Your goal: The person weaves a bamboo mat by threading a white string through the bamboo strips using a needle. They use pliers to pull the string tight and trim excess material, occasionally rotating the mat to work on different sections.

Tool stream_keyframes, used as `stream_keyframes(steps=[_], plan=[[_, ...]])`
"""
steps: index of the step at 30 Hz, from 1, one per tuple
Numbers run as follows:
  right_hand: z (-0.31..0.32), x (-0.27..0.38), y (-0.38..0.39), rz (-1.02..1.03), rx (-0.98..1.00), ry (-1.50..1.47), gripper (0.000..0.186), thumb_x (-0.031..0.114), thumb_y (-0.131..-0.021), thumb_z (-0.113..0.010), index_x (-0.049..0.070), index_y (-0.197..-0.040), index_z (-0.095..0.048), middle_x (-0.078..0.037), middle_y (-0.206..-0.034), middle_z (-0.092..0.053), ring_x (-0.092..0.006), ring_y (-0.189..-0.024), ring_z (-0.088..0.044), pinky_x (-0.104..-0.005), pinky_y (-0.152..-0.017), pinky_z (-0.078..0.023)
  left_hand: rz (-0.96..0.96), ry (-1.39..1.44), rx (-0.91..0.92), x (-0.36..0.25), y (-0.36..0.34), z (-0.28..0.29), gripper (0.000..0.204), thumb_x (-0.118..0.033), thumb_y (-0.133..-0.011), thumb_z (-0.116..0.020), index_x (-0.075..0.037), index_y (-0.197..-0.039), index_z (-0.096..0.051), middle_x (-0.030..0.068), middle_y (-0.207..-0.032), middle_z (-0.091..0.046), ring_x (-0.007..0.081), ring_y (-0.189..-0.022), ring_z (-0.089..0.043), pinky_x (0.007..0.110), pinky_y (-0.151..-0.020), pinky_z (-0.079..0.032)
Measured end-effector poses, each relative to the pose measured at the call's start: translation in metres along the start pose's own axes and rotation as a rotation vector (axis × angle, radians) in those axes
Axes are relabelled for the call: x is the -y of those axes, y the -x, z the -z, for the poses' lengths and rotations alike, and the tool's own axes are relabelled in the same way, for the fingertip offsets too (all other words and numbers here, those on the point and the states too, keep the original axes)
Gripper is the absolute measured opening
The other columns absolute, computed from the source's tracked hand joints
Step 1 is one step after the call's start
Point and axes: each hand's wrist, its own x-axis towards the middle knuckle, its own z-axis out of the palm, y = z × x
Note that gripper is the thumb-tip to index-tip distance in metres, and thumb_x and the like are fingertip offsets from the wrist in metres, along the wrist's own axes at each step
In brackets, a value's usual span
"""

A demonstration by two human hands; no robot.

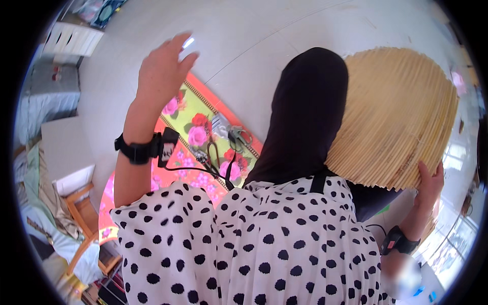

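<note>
A round mat of pale plant stalks (394,117), laid side by side, leans beside my knee in dark trousers. My right hand (430,182) holds this mat by its lower right edge; part of the fingers is hidden behind it. Up on the left my left hand (165,63) is raised with fingers apart and nothing in it. Below that hand a floral cloth (198,119) in pink and yellow-green lies on the floor. Green-grey scissors (239,137) and a dark pair of scissors (209,156) rest on the cloth, near a clear plastic packet (220,124).
Pale floor tiles (244,35) surround the cloth. At the left stand a wooden chair (84,218) draped with fabric, a cloth-covered box (51,94) and a white drawer unit (73,39). A black cable (193,169) runs from my left wrist to my body.
</note>
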Motion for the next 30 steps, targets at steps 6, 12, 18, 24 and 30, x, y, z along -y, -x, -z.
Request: stream_keyframes(steps=[6,12,18,24,30], plan=[[0.003,-0.004,-0.008,-0.026,0.042,-0.009,0.060,0.001,-0.082,-0.066,-0.003,-0.137,-0.043,-0.015,-0.119,-0.060,-0.0221,-0.101,-0.062,-0.0304,-0.087,-0.050,0.410,0.132,0.607,0.107,0.159,-0.175,0.034,-0.029,-0.085,-0.064,-0.007,-0.111,-0.066,0.0189,-0.110,-0.067,0.0325,-0.101,-0.064,0.040,-0.087,-0.049],[0.009,-0.003,-0.011,-0.007,0.065,0.056,0.061,0.007,-0.080,-0.069,-0.003,-0.135,-0.045,-0.015,-0.114,-0.062,-0.0210,-0.098,-0.062,-0.0313,-0.083,-0.051,0.510,0.344,0.600,0.033,0.243,-0.329,0.036,-0.037,-0.083,-0.061,-0.003,-0.095,-0.069,0.0216,-0.090,-0.068,0.0400,-0.090,-0.065,0.049,-0.079,-0.051],[-0.011,0.034,-0.002,0.132,-0.012,0.410,0.058,0.009,-0.074,-0.072,0.000,-0.128,-0.051,-0.015,-0.107,-0.066,-0.0224,-0.091,-0.064,-0.0330,-0.082,-0.050,0.986,0.484,0.524,-0.042,0.219,-0.318,0.065,-0.045,-0.083,-0.064,0.011,-0.113,-0.048,0.0300,-0.100,-0.065,0.0431,-0.095,-0.064,0.049,-0.082,-0.051],[-0.005,0.017,-0.006,0.066,0.033,0.159,0.062,0.005,-0.076,-0.068,-0.003,-0.134,-0.047,-0.016,-0.113,-0.064,-0.0239,-0.095,-0.065,-0.0317,-0.082,-0.052,0.995,0.216,0.489,-0.017,0.234,-0.324,0.049,-0.039,-0.091,-0.059,0.002,-0.115,-0.047,0.0281,-0.106,-0.063,0.0418,-0.100,-0.062,0.050,-0.085,-0.050],[-0.004,0.021,0.005,0.034,0.041,0.176,0.061,0.009,-0.075,-0.071,-0.002,-0.130,-0.050,-0.016,-0.113,-0.064,-0.0235,-0.096,-0.065,-0.0325,-0.082,-0.052,1.072,-0.046,0.392,0.034,0.289,-0.308,0.061,-0.028,-0.082,-0.071,-0.002,-0.128,-0.041,0.0225,-0.124,-0.052,0.0371,-0.119,-0.050,0.047,-0.094,-0.046]])
